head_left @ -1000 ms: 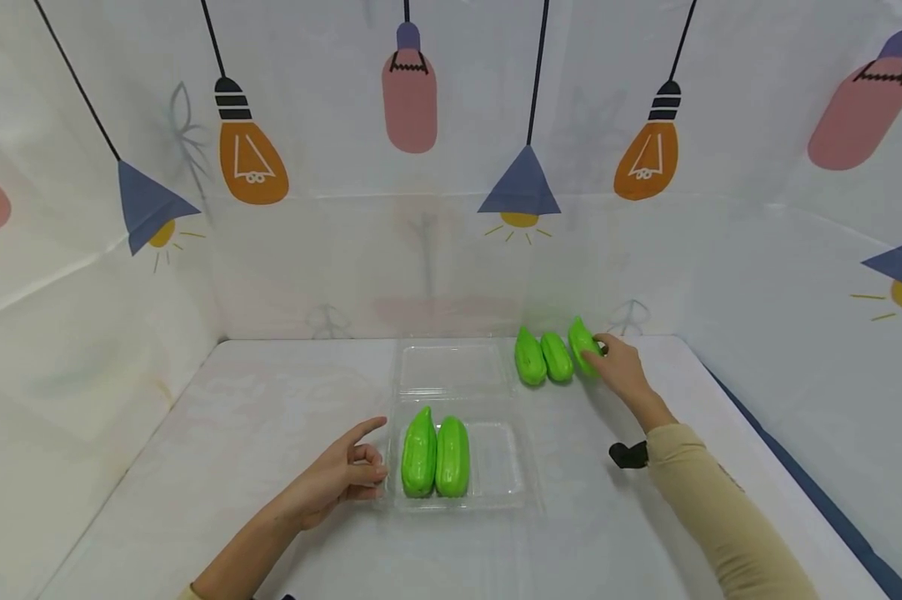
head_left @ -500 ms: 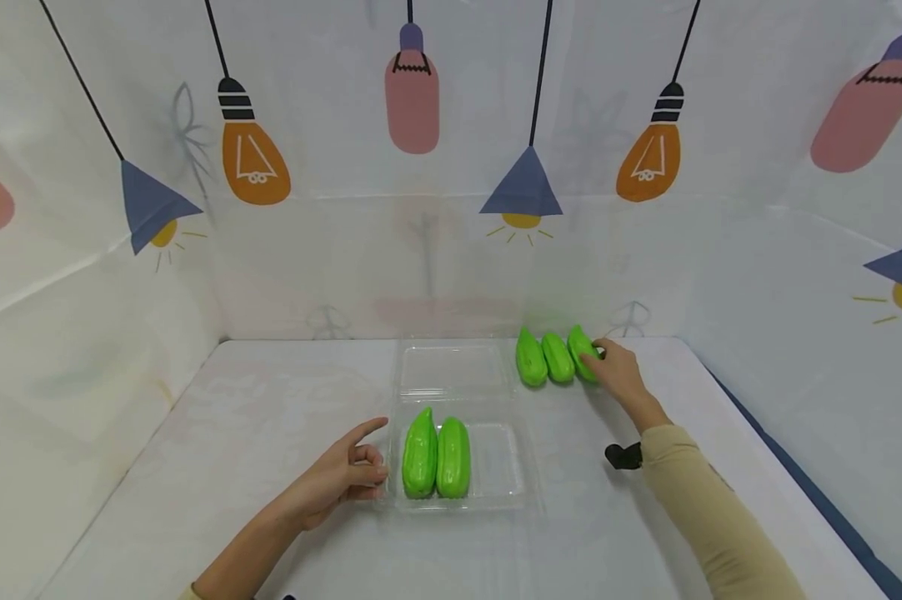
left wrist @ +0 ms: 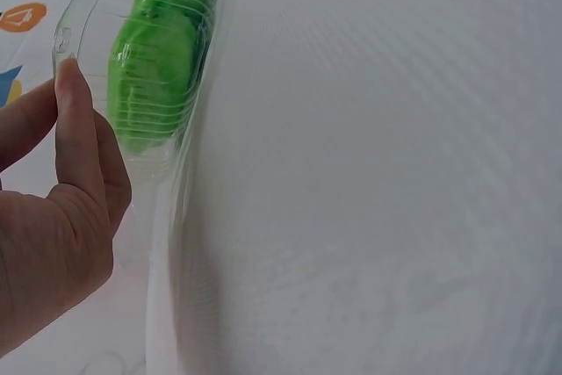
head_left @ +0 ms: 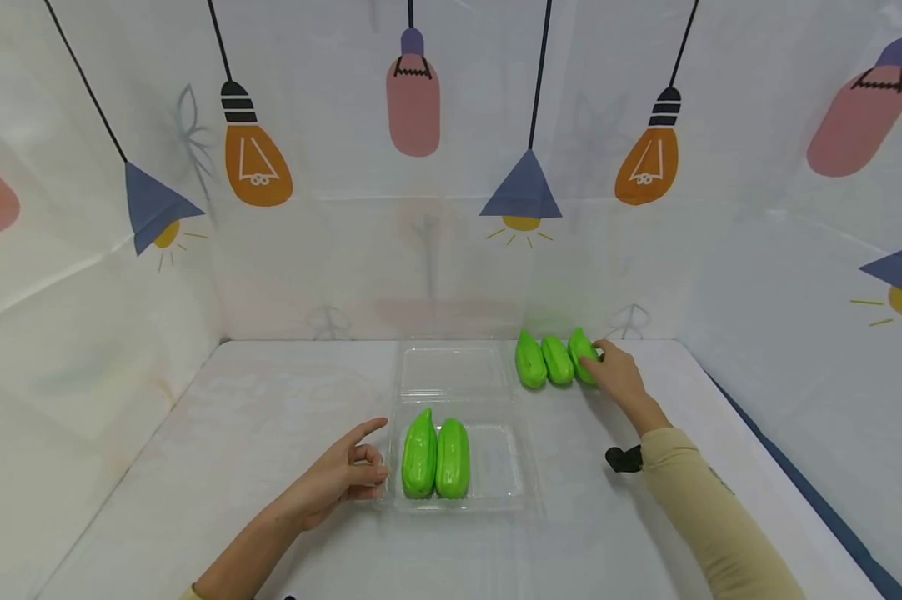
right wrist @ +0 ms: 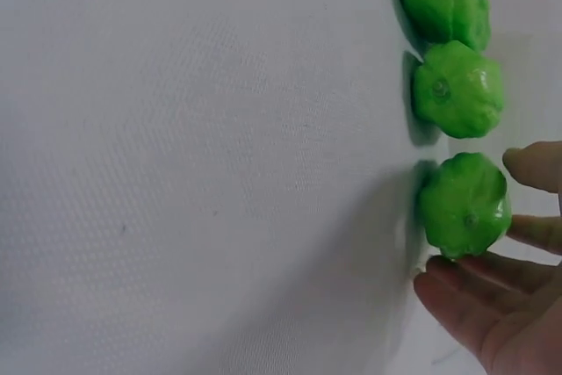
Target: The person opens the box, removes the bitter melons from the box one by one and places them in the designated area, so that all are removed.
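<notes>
At the back right, my right hand point(head_left: 618, 372) holds a bright green, ridged, cucumber-shaped vegetable point(head_left: 581, 348) between thumb and fingers. It stands beside two similar vegetables, a larger one point(head_left: 529, 360) and a smaller one point(head_left: 558, 360). In the right wrist view, my fingertips curl about the end of the held vegetable point(right wrist: 465, 206). An opened clear plastic container point(head_left: 499, 467) lies in the middle of the table, with two more green vegetables point(head_left: 436, 457) side by side in its left half. My left hand point(head_left: 342, 472) pinches the container's left rim, as the left wrist view shows at the rim's corner point(left wrist: 63, 41).
The container's clear lid point(head_left: 453, 369) is folded back flat toward the rear wall. A white sheet covers the table point(head_left: 293, 392). Behind it hangs a white curtain point(head_left: 331, 258) printed with lamps. A black strap piece point(head_left: 623, 459) sticks out at the right sleeve.
My right hand has brought its vegetable slightly nearer and down, close against the other two. The left hand and the container have stayed in place.
</notes>
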The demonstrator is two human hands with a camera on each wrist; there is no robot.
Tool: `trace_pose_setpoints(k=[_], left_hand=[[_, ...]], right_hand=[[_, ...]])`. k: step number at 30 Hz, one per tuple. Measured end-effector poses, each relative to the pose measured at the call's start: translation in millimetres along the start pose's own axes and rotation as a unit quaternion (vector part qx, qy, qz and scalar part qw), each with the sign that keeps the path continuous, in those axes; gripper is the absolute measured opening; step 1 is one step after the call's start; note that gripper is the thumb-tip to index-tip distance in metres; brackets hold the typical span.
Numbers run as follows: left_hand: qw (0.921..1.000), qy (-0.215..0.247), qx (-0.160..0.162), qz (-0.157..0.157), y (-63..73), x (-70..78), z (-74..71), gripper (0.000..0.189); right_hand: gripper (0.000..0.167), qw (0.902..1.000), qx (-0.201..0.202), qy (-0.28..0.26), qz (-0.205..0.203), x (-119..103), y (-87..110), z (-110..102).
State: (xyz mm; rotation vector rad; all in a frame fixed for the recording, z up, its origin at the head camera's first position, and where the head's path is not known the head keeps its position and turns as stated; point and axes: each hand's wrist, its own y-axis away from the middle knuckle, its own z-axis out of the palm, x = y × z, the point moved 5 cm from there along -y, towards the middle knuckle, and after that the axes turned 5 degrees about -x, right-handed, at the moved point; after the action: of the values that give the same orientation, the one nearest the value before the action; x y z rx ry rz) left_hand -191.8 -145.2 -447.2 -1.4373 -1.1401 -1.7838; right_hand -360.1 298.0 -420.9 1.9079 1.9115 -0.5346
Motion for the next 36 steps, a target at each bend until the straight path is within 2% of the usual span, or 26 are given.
trace_pose_setpoints(k=[6,18,28,36], left_hand=[[1.0,0.001,0.004,-0.004,-0.7,-0.8,-1.0,0.081],[0.9999,-0.003,0.008,-0.007,-0.9,0.0,-0.7,0.081],[0.9999,-0.003,0.008,-0.007,-0.5,-0.1,-0.6,0.081],[1.0,-0.003,0.007,-0.005,-0.2,0.1,-0.5,0.082]], right_hand=[[0.061,0.9998,-0.011,0.014,0.004,1,3.0,0],[0.062,0.999,0.0,0.044,-0.011,5,5.7,-8],[0.059,0.999,0.02,0.035,-0.021,3,12.1,-15],[0.057,0.9962,0.035,0.053,-0.06,-10,17.6,-19]])
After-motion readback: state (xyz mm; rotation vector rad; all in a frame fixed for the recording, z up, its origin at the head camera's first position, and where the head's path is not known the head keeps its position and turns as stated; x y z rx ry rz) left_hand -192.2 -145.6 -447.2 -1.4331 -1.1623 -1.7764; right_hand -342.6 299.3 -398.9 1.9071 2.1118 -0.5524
